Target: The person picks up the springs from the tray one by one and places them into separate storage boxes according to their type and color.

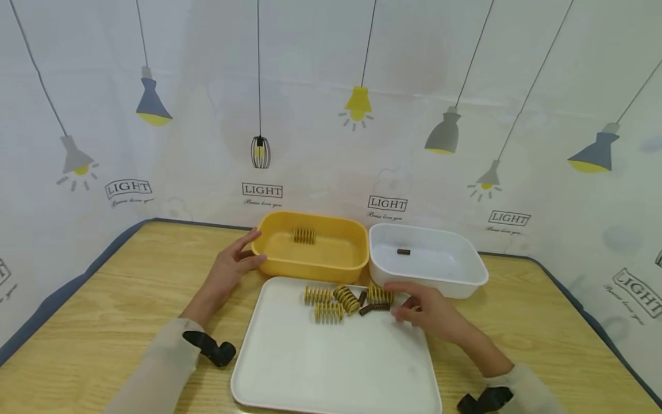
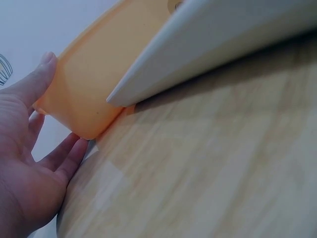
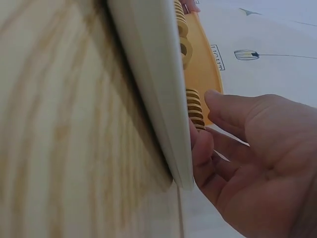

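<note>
My left hand rests its fingertips against the left end of the yellow bin; the left wrist view shows the fingers spread around its corner. One yellow spring lies inside that bin. At the back right of the white tray, my right hand reaches with thumb and index finger apart, beside a yellow coil spring. Whether it touches that spring is unclear. Two thin dark brown springs lie close by. Several other yellow springs lie left of them on the tray.
A white bin stands right of the yellow one, holding a small brown spring. Both bins sit behind the tray on the wooden table. A lamp-patterned curtain hangs behind the table. Black devices are worn on both wrists.
</note>
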A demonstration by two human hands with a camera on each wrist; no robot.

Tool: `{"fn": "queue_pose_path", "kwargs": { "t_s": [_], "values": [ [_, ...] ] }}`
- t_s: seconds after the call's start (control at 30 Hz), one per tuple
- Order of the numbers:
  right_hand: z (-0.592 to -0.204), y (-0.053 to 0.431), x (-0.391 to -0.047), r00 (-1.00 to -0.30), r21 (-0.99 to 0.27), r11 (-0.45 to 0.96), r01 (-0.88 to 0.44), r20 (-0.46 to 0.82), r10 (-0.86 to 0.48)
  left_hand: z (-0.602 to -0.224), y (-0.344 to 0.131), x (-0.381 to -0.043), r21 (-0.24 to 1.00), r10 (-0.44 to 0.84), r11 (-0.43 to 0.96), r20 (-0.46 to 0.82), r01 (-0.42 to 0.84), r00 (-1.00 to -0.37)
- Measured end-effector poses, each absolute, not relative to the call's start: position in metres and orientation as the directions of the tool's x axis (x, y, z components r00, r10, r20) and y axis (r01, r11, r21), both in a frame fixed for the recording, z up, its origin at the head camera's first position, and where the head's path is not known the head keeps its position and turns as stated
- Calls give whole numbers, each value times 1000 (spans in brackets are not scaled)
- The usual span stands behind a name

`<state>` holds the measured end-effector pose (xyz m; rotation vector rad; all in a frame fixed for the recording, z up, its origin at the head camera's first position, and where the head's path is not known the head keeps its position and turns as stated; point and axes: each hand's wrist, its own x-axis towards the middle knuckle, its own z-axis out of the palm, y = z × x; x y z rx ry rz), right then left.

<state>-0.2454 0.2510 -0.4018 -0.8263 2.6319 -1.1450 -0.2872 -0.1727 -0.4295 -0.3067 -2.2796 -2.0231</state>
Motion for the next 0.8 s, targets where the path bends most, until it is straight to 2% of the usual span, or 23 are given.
{"fn": "queue_pose_path", "kwargs": {
  "t_s": [0.8],
  "values": [
    [-418, 242, -250, -846, -646, 560, -518, 292, -446, -428, -172, -285, 973, 99, 121, 186, 197, -978]
  ]
}}
